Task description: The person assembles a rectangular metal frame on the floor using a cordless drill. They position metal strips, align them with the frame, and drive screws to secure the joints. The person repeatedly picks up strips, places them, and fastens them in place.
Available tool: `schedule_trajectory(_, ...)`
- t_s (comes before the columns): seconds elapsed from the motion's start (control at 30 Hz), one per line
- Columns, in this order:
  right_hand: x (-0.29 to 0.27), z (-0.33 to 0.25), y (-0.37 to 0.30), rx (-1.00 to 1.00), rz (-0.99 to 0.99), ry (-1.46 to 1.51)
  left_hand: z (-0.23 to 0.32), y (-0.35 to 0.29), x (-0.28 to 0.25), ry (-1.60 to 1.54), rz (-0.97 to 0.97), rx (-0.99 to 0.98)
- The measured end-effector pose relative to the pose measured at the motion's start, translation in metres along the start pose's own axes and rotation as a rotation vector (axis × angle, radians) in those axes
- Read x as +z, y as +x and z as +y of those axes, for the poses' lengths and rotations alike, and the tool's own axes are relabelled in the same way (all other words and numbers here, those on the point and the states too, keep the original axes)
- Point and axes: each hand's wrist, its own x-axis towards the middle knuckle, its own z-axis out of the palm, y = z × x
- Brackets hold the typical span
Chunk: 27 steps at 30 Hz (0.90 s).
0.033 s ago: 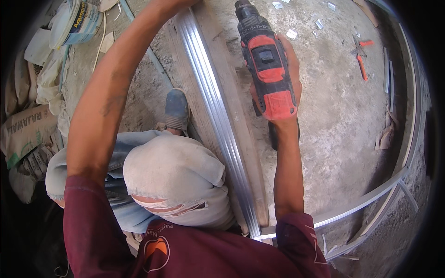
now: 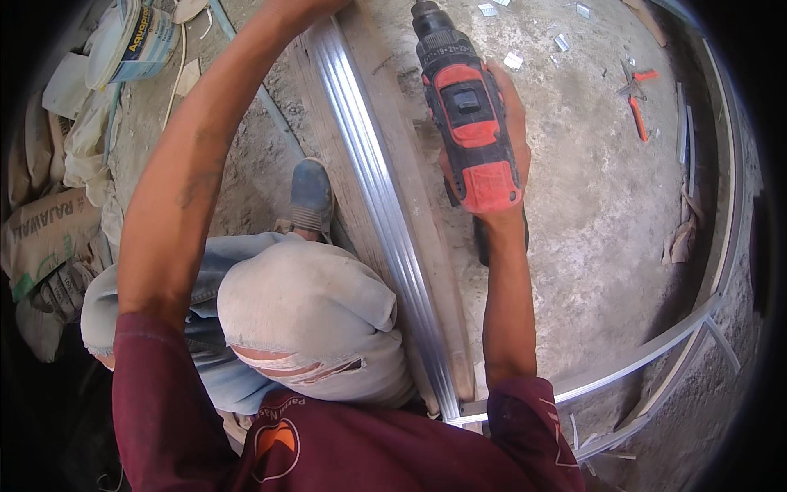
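My right hand [image 2: 513, 111] is closed around the grip of a red and black cordless drill [image 2: 469, 123]. The drill's chuck points toward the far edge of the view, and whether a bit sits in it cannot be made out. Left of the drill, a shiny ribbed metal channel [image 2: 373, 164] lies lengthwise along a wooden plank [image 2: 438, 238]. My left arm reaches forward to the far end of the channel. There my left hand [image 2: 316, 5] is cut off by the top edge, so its fingers are hidden.
Red-handled snips [image 2: 638, 115] and metal scraps [image 2: 513, 61] lie on the concrete floor. Long metal strips [image 2: 648, 353] frame the right side. At the left are a bucket [image 2: 156, 49] and sacks [image 2: 49, 234]. My shoe [image 2: 311, 189] rests beside the plank.
The drill and my right hand have shifted very slightly to the left in the view. Nothing else visibly differs.
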Motion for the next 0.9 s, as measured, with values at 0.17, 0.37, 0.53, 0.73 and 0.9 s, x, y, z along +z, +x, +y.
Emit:
schedule_trajectory(0.17,-0.007,0.003,-0.003,0.039,-0.03,0.027,0.003,-0.002,0.004,0.05,-0.033,-0.057)
schedule_trajectory(0.37,0.0,0.008,0.004,0.007,-0.013,0.037,-0.001,0.006,0.0,0.047,-0.028,0.005)
schedule_trajectory(0.53,-0.002,0.005,0.007,0.014,-0.021,0.05,0.0,0.005,0.0,0.095,-0.037,-0.001)
schedule_trajectory(0.73,-0.002,0.008,0.007,0.002,-0.028,0.07,-0.004,0.005,0.002,0.045,-0.022,-0.015)
schedule_trajectory(0.9,-0.001,0.01,0.007,-0.015,-0.015,0.031,0.002,0.006,0.002,0.017,-0.064,-0.052)
